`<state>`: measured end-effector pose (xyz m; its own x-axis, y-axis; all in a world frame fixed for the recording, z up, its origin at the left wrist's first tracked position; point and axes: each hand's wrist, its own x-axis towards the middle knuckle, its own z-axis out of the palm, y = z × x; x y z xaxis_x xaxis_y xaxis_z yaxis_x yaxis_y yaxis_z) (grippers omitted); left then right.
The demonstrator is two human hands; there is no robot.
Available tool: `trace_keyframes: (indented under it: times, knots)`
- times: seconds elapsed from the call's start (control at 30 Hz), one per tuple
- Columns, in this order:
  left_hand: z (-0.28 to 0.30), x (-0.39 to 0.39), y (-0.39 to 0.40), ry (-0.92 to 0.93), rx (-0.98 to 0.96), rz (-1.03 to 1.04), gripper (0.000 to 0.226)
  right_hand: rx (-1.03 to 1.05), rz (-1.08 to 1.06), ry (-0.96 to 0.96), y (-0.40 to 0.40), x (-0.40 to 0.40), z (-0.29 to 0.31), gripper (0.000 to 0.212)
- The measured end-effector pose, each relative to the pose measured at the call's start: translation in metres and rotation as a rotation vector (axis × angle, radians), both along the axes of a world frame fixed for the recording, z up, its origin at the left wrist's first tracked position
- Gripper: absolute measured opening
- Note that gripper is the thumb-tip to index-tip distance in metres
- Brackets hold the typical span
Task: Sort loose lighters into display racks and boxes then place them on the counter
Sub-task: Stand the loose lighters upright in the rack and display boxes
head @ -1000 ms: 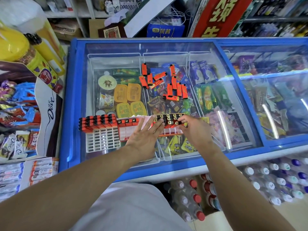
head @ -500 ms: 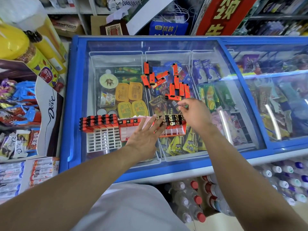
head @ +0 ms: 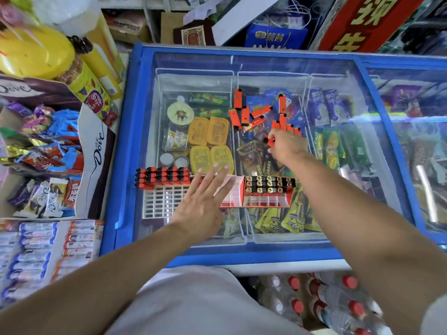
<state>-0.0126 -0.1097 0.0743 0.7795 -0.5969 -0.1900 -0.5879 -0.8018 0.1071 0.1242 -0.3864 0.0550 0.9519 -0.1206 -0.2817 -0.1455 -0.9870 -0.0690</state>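
Several loose orange lighters [head: 244,116] lie scattered on the glass lid of the freezer [head: 135,146]. My right hand [head: 285,145] reaches into that pile and pinches one orange lighter [head: 270,140]. Nearer to me stands a red display rack [head: 266,193] with rows of lighters in its back slots. My left hand [head: 204,201] rests flat with straight fingers on the rack's left half. Further left, a white rack [head: 162,201] holds rows of orange lighters [head: 162,177] along its back.
The freezer's blue frame runs along the front and left. Chocolate and candy displays [head: 48,165] crowd the left side. Bottled drinks [head: 326,301] stand on the floor below the freezer's front edge. Shelves and a red sign [head: 372,22] lie beyond the freezer.
My right hand left the red rack, moved away from me to the loose pile and took hold of one lighter. My left hand stayed on the rack.
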Motion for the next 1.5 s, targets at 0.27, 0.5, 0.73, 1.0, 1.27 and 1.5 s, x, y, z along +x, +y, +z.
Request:
trace_keyframes:
  times: [0.27, 0.5, 0.73, 1.0, 1.27, 1.5]
  knots:
    - [-0.007, -0.008, 0.043, -0.003, -0.088, 0.190, 0.087, -0.058, -0.072, 0.101, 0.008, 0.013, -0.003, 0.014]
    - [-0.017, -0.011, 0.052, -0.036, -0.010, 0.142, 0.090, 0.172, -0.078, -0.021, 0.036, 0.000, 0.031, 0.025]
    - [-0.019, -0.021, 0.046, -0.050, 0.017, 0.030, 0.085, 0.562, 0.040, -0.107, 0.080, -0.075, 0.089, 0.033]
    - [-0.026, -0.034, 0.043, 0.163, 0.146, -0.119, 0.075, 0.315, 0.198, -0.028, 0.091, -0.109, 0.069, 0.024]
    - [-0.030, -0.035, 0.045, 0.244, 0.234, -0.103, 0.085, 0.334, 0.182, -0.151, 0.104, -0.115, 0.048, 0.018]
    - [-0.028, -0.032, 0.046, 0.276, 0.161, -0.096, 0.089, 0.387, 0.160, -0.172, 0.107, -0.115, 0.042, 0.027]
